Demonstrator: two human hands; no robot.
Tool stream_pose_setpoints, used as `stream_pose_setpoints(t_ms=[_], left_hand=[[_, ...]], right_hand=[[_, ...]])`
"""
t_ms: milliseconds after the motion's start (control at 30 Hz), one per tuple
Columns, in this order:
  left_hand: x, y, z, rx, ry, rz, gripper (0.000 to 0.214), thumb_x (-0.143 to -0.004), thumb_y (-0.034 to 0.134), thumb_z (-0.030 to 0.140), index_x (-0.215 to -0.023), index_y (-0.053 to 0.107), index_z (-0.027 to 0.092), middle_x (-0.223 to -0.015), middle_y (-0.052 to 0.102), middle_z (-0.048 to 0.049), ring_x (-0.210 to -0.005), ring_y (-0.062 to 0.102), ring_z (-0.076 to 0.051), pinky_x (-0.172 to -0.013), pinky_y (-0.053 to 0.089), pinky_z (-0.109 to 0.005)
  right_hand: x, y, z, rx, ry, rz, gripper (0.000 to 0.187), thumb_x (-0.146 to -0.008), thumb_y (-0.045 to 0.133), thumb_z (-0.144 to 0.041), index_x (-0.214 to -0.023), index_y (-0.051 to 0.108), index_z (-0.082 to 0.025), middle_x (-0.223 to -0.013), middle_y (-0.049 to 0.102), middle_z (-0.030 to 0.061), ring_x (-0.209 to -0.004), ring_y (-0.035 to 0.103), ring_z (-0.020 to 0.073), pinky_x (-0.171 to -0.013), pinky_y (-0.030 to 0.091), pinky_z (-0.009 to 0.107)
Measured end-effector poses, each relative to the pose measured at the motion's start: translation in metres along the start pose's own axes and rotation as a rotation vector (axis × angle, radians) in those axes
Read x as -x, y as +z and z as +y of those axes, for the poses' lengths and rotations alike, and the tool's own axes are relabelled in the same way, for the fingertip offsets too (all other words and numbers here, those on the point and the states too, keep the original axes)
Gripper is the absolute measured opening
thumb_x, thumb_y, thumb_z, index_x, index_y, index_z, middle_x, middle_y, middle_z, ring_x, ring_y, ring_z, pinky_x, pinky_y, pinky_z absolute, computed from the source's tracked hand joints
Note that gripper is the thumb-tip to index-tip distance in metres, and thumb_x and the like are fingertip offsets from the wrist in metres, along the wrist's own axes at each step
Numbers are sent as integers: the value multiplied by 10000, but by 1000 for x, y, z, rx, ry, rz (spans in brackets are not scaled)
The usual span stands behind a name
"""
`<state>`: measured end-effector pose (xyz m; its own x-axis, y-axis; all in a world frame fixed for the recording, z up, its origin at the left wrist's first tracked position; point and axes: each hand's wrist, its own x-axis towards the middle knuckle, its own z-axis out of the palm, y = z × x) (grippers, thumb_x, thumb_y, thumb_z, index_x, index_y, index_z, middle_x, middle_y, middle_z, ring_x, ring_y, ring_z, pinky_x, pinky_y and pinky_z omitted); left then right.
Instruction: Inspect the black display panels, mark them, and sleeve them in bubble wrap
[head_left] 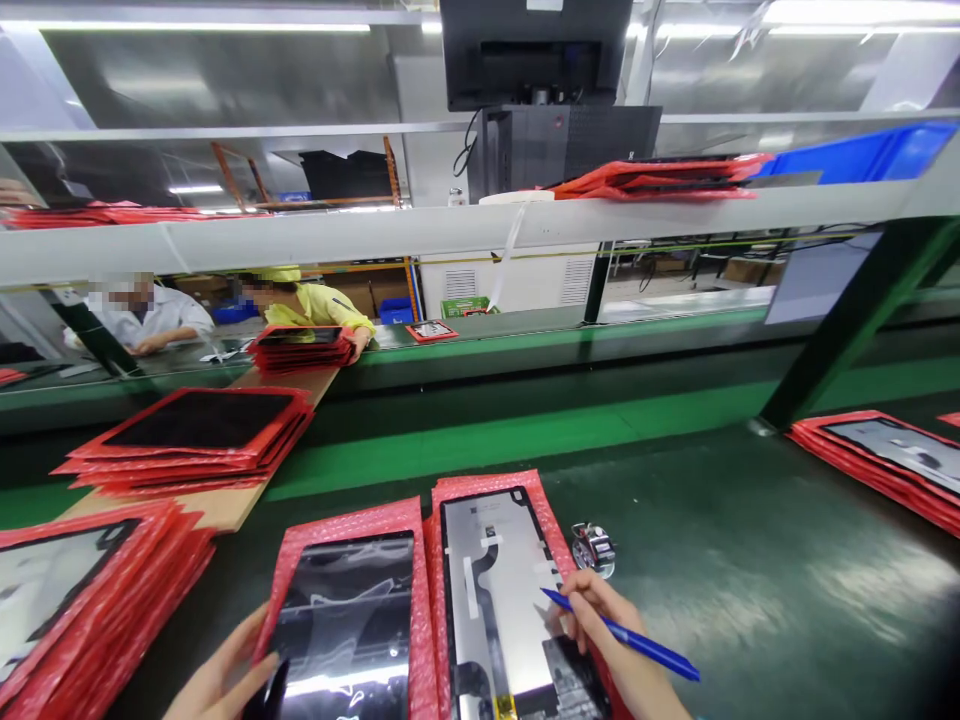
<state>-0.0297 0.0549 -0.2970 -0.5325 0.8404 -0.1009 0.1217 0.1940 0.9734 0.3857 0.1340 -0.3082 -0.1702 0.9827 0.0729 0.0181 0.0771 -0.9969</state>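
Two flat panels lie side by side on red bubble wrap in front of me. The left panel (346, 620) is glossy and dark; my left hand (225, 680) rests on its lower left corner, thumb on the glass, fingers curled around the edge. The right panel (499, 600) shows its silvery back with white tape strips and flex cables. My right hand (600, 625) pinches a blue pen (622, 635), whose tip touches the panel's right side.
Stacks of red-wrapped panels sit at the left (82, 600), on a wooden board (195, 435), at the right (885, 460) and on the shelf (660, 178). A small tape roll (594, 548) lies beside the right panel. Two people work across the green conveyor (525, 430).
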Motion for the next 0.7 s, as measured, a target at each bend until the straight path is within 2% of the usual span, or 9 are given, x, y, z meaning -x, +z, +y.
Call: stream_pose_setpoints(t_ms=[67, 100, 133, 200, 233, 367, 467, 567, 700], left_hand=[[-7, -4, 10, -154, 178, 150, 577, -476, 778, 589, -920, 682, 234, -1195, 655, -133, -1296, 415, -431, -1134, 219, -552], [-7, -2, 16, -176, 214, 171, 596, -489, 769, 594, -954, 672, 235, -1244, 624, -134, -1311, 398, -423, -1138, 212, -550], [-6, 5, 21, -158, 210, 133, 594, -524, 760, 584, -996, 662, 237, -1279, 602, -129, -1314, 401, -406, -1138, 216, -542], [4, 31, 28, -9, 95, -87, 541, -629, 739, 518, -1090, 637, 253, -1304, 598, -103, -1289, 455, -358, -1121, 271, -522], [11, 49, 31, 86, 41, -195, 504, -636, 751, 482, -1069, 651, 244, -1254, 635, -108, -1258, 490, -358, -1106, 300, -519], [38, 125, 33, 416, -195, -365, 456, -542, 810, 317, -964, 700, 184, -1139, 690, -162, -1222, 514, -398, -1060, 349, -517], [44, 160, 34, 442, -301, -405, 480, -479, 761, 156, -954, 693, 177, -1257, 625, -175, -1300, 442, -358, -1092, 309, -448], [42, 171, 42, 415, -352, -407, 498, -489, 689, 113, -979, 649, 195, -1281, 605, -159, -1321, 425, -313, -1071, 331, -397], [38, 171, 62, 373, -405, -407, 492, -575, 661, 152, -1058, 569, 175, -1085, 687, -142, -1119, 602, -287, -901, 443, -366]], right_hand=[[0, -1, -2, 199, -11, 23, 226, -796, 634, -395, -719, 576, -190, -654, 608, 2, -591, 564, 151, -550, 421, 242], [0, -1, -2, 289, -16, 34, 217, -764, 647, -368, -676, 556, -192, -636, 595, 1, -583, 558, 158, -542, 409, 246], [1, -1, -3, 366, -20, 41, 225, -741, 644, -353, -630, 525, -198, -604, 572, -4, -563, 542, 160, -530, 391, 251], [1, 1, -4, 468, -40, 48, 272, -733, 605, -348, -556, 446, -217, -528, 506, -24, -509, 491, 154, -518, 350, 263], [1, 1, -4, 494, -54, 42, 290, -741, 580, -346, -537, 414, -224, -509, 480, -30, -499, 474, 152, -528, 340, 269], [2, 4, -4, 543, -98, 5, 285, -766, 513, -326, -537, 373, -231, -510, 447, -38, -500, 465, 148, -548, 325, 270], [2, 6, -3, 550, -113, -22, 269, -755, 504, -307, -540, 361, -234, -510, 440, -41, -494, 459, 143, -530, 317, 261], [2, 7, -2, 534, -112, -27, 260, -731, 512, -284, -531, 354, -234, -498, 416, -51, -479, 440, 133, -519, 310, 256], [-1, 5, -1, 473, -88, 16, 277, -714, 542, -291, -517, 356, -232, -491, 395, -58, -478, 414, 126, -526, 309, 261]])
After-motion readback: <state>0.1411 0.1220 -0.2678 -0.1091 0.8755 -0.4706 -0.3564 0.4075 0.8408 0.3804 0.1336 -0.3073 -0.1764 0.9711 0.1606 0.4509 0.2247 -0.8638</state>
